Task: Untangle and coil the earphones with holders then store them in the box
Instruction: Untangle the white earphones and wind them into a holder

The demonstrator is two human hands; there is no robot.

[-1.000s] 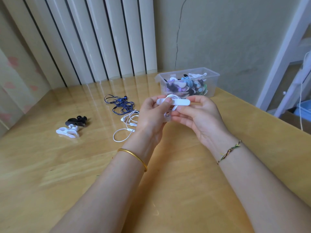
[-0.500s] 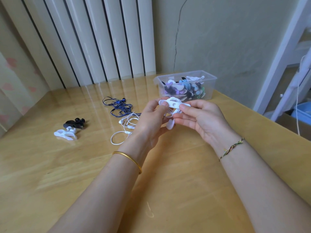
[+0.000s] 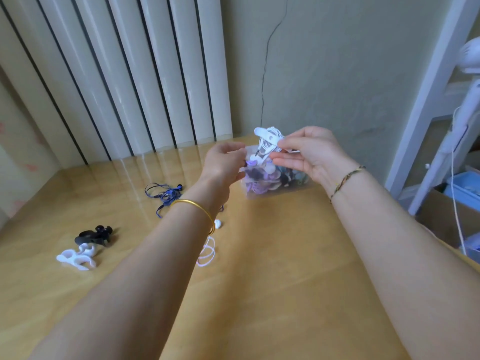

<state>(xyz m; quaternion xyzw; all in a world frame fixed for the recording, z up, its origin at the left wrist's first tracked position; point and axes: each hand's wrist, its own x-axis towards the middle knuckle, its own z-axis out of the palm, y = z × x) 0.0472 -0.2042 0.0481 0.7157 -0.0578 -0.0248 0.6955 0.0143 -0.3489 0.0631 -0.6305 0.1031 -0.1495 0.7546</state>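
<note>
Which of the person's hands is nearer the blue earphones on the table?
Left. The left hand is just right of the blue earphones; the right hand is farther right, by the box.

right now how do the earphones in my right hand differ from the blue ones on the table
The held earphones are white; the blue earphones are blue.
The held earphones are coiled on a white holder; the blue earphones lie in a loose tangle without one.
The right hand pinches the held earphones up by the box; the blue earphones rest on the table.
Both are wired and outside the box.
</note>
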